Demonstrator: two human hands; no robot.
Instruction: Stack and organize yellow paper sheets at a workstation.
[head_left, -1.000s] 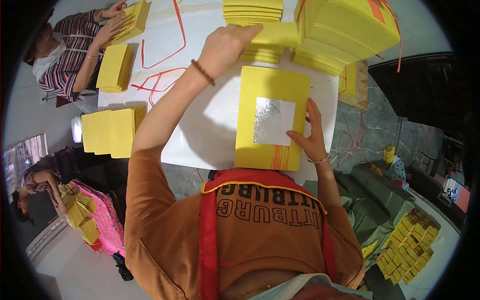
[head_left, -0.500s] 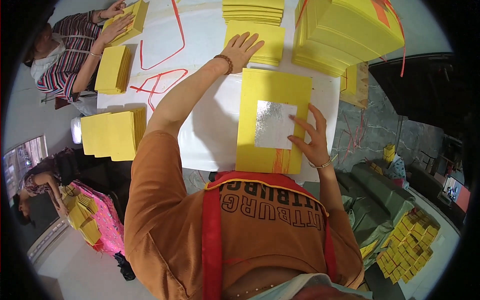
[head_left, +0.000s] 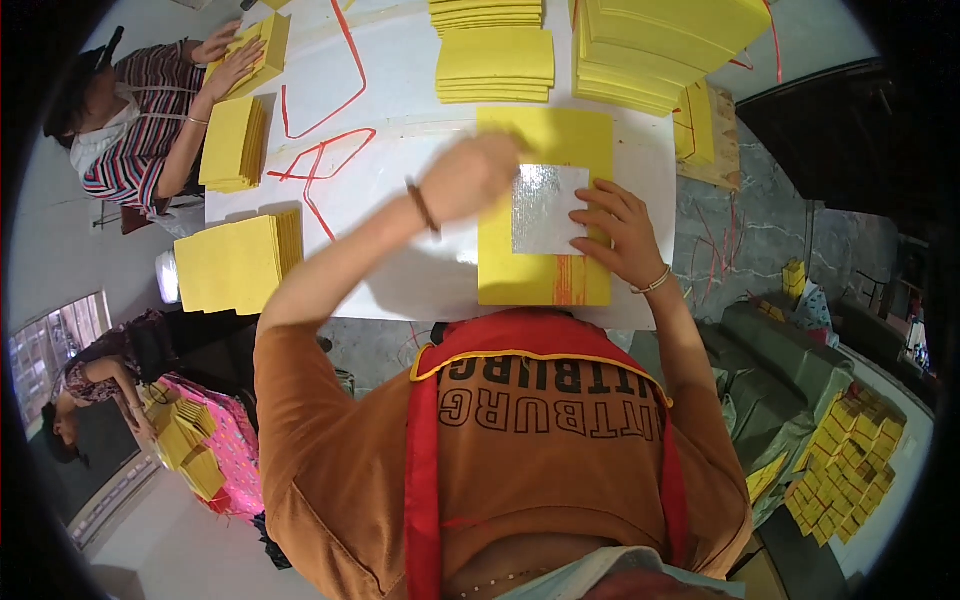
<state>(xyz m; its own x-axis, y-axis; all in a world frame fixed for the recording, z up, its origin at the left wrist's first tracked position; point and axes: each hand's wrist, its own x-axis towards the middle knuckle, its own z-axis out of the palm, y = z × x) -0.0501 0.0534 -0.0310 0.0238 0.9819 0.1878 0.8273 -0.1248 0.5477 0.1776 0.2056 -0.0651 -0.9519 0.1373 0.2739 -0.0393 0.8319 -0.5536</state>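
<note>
At far left, a co-worker (head_left: 150,135) rests both hands on a yellow bundle (head_left: 270,62). Near the left edge of the white worktop (head_left: 410,90) stands a fanned stack (head_left: 232,265); red straps (head_left: 325,160) lie to its right. The left hand (head_left: 474,178), blurred, is curled over the left side of the yellow paper (head_left: 530,282); whether it grips anything I cannot tell. The paper lies at the near edge, a silver square (head_left: 550,212) on it. The right hand (head_left: 618,232) is open, fingertips at the square's right edge.
</note>
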